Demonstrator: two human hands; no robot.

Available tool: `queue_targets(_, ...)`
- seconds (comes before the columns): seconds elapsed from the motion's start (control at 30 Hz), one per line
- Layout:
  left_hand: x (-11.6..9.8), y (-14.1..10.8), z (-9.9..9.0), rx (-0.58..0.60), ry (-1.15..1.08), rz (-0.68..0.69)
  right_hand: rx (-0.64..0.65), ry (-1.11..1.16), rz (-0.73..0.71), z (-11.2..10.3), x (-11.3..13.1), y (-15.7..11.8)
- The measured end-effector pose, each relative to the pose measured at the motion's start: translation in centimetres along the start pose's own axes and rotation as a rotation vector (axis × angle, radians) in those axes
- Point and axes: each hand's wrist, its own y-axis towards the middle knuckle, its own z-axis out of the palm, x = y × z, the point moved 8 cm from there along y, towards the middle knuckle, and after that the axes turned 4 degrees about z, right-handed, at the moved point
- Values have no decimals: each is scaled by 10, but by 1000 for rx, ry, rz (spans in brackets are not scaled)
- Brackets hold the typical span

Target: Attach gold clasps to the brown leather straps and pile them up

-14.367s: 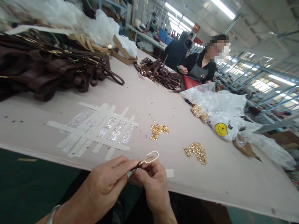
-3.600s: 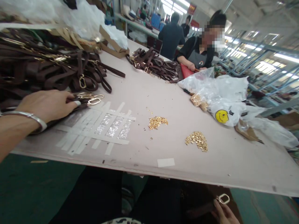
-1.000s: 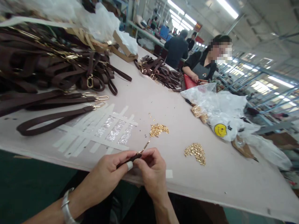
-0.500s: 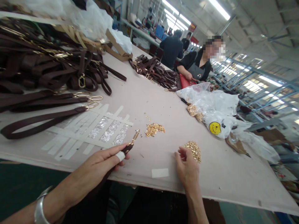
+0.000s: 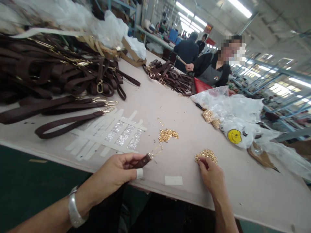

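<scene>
My left hand (image 5: 123, 168), with white tape on its thumb, pinches the end of a dark brown strap (image 5: 143, 160). A gold oval ring (image 5: 157, 150) sticks out from that end over the table. At the near edge of a pile of small gold pieces (image 5: 207, 155), the fingertips of my right hand (image 5: 212, 173) are pressed together; whatever is between them is too small to make out. A second pile of gold pieces (image 5: 167, 135) lies between my hands, farther back. In front of it a pale rectangular strip (image 5: 173, 180) lies near the table's edge.
Brown straps (image 5: 70, 123) with gold rings lie heaped on the left beside taped plastic (image 5: 123, 134). More straps (image 5: 170, 76) lie farther back. Plastic bags (image 5: 243, 113) line the right side of the table (image 5: 170, 110). Across it a person (image 5: 213, 69) raises a hammer-like tool (image 5: 181, 60).
My right hand has moved onto the near edge of the gold pile and its fingers have closed. The strap end in my left hand has turned. The person opposite has raised a tool.
</scene>
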Motion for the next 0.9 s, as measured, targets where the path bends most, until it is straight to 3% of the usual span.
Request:
queue_targets(0.1, 3, 1, 0, -26, 19, 12, -29, -4, 8, 0, -2, -3)
queue_targets(0.2, 6, 3, -1, -61, 41, 28, -22, 236, 32, 11, 17, -23)
queue_targets(0.33, 5, 2, 4, -66, 69, 40, 164, 673, -5, 46, 90, -66)
queue_targets(0.43, 1, 1, 7, -71, 68, 71, 206, 772, -137, 59, 149, -87)
queue_targets(0.5, 1, 1, 9, -68, 51, 81, 172, 763, -231, 60, 172, -92)
queue_targets(0.6, 4, 0, 8, -70, 34, 98, 138, 687, -310, 59, 183, -92)
queue_targets(0.77, -2, -4, 7, -93, 121, 219, 94, 602, -368, 53, 183, -97)
queue_targets(0.9, -9, -7, 7, -107, 242, 277, 71, 659, -261, 56, 175, -99)
